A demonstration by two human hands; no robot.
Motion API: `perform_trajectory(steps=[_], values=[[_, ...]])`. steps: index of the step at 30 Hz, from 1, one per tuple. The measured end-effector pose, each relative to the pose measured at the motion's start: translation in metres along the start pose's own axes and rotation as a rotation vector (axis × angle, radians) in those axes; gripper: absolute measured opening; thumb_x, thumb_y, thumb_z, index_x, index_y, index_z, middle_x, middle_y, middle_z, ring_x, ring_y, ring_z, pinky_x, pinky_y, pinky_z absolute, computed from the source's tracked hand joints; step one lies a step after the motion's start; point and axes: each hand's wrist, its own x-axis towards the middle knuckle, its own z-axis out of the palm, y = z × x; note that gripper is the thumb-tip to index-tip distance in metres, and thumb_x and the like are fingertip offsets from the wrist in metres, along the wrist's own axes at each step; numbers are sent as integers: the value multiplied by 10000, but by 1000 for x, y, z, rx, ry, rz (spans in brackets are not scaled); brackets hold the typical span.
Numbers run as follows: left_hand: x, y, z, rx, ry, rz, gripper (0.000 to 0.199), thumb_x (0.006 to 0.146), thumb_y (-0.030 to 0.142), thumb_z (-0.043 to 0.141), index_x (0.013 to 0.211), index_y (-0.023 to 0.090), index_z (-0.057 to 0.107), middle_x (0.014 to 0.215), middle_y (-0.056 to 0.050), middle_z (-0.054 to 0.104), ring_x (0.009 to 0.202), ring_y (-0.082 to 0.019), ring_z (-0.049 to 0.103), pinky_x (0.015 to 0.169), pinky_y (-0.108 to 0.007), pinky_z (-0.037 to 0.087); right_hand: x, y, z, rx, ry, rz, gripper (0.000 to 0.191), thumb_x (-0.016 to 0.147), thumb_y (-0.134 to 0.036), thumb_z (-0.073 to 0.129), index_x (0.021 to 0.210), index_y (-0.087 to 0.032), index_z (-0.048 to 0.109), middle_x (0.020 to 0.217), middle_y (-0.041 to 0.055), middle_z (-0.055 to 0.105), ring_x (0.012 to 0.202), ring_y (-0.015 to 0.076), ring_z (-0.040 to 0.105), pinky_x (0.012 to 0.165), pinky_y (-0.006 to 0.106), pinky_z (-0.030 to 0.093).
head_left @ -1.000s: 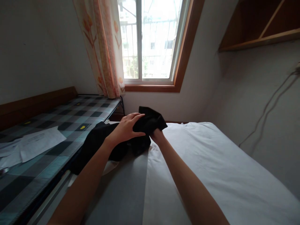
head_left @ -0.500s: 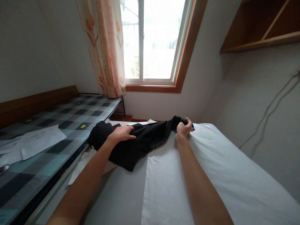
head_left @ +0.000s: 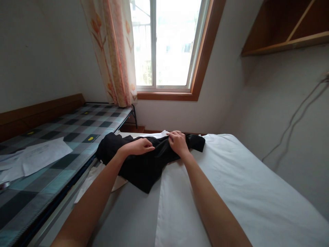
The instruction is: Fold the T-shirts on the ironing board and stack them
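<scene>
A crumpled black garment [head_left: 144, 171] lies across the white bedding, with a short sleeve-like part reaching to the right. My left hand [head_left: 136, 146] rests over its upper middle, thumb and fingers drawn together on the dark cloth. Close by on the right, my right hand [head_left: 178, 142] is bent over the garment's upper edge, its fingers closed on the fabric. Both sets of fingertips are partly hidden. White cloth [head_left: 161, 134] shows behind the garment, and a pale cloth [head_left: 88, 181] sticks out under its left side.
The white-covered surface [head_left: 231, 192] spreads toward me and right. At left stands a bed with a checked mattress [head_left: 51, 151] bearing papers [head_left: 43, 156]. Ahead are a curtain [head_left: 118, 61] and a window [head_left: 177, 44]. A wooden shelf [head_left: 285, 44] and a cable [head_left: 293, 120] are on the right wall.
My right hand has let go of the garment's right end and moved left to its middle. That end now lies flatter. My left hand's fingers have drawn together.
</scene>
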Motion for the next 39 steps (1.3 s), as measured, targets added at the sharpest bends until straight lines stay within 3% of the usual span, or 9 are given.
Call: perform_trajectory(steps=[6, 9, 12, 17, 20, 23, 28, 34, 39], values=[[4, -11, 10, 207, 327, -237, 285, 836, 388, 542, 990, 208, 701, 1005, -89, 703, 894, -235, 630, 724, -269, 410, -5, 3, -1, -104, -298, 118, 310, 933, -298, 431, 1030, -210, 712, 1028, 92, 726, 996, 240, 635, 929, 404, 341], [8, -19, 16, 201, 342, -376, 377, 814, 510, 555, 942, 189, 706, 941, -109, 708, 875, -253, 635, 702, -280, 413, -5, 5, -3, -106, -426, 162, 296, 904, -295, 465, 1041, -212, 714, 1034, 99, 728, 989, 252, 648, 835, 351, 398], [16, -30, 21, 58, 345, -359, 415, 757, 563, 592, 803, 166, 706, 782, -79, 693, 744, -224, 618, 634, -270, 398, -5, 7, -4, -107, -480, 174, 289, 882, -258, 478, 1038, -224, 719, 1055, 90, 723, 976, 237, 650, 778, 307, 415], [27, -36, 27, -210, 356, -185, 297, 682, 429, 650, 613, 140, 656, 559, -2, 586, 585, -166, 542, 570, -259, 381, -4, 10, -6, -172, -324, 217, 313, 910, -253, 431, 1047, -225, 711, 1143, 95, 661, 1052, 241, 595, 845, 330, 406], [26, -24, 26, -423, 305, -72, 209, 649, 295, 643, 752, 127, 712, 689, -14, 667, 662, -172, 590, 614, -255, 434, -4, 14, -9, -218, -221, 288, 345, 921, -253, 419, 1158, -213, 666, 1203, 122, 612, 1116, 257, 543, 904, 366, 384], [19, -8, 20, -626, 186, 13, 338, 627, 188, 611, 938, 145, 739, 865, -28, 721, 767, -175, 636, 675, -245, 473, -4, 21, -13, -232, -140, 352, 416, 915, -219, 410, 1294, -217, 580, 1248, 130, 587, 1165, 265, 500, 949, 392, 351], [4, -2, 4, -819, -3, -9, 408, 601, 149, 631, 990, 153, 754, 893, -39, 738, 752, -172, 660, 678, -251, 501, -4, 28, -20, -208, -79, 392, 539, 895, -124, 345, 1406, -238, 473, 1296, 127, 561, 1141, 264, 511, 962, 415, 327], [-4, -18, -8, -770, 119, -84, 250, 582, 173, 661, 808, 181, 768, 886, -26, 726, 808, -181, 651, 749, -283, 506, -3, 40, -22, -97, -139, 340, 419, 819, -108, 424, 1124, -263, 668, 1247, 88, 592, 1158, 259, 502, 946, 389, 342], [-4, -12, -7, -712, 165, -124, 204, 609, 222, 643, 774, 172, 753, 847, -30, 709, 787, -180, 636, 727, -282, 500, -2, 47, -22, -74, -173, 282, 185, 781, -212, 527, 909, -214, 660, 1024, 72, 673, 1036, 235, 565, 895, 348, 373]])
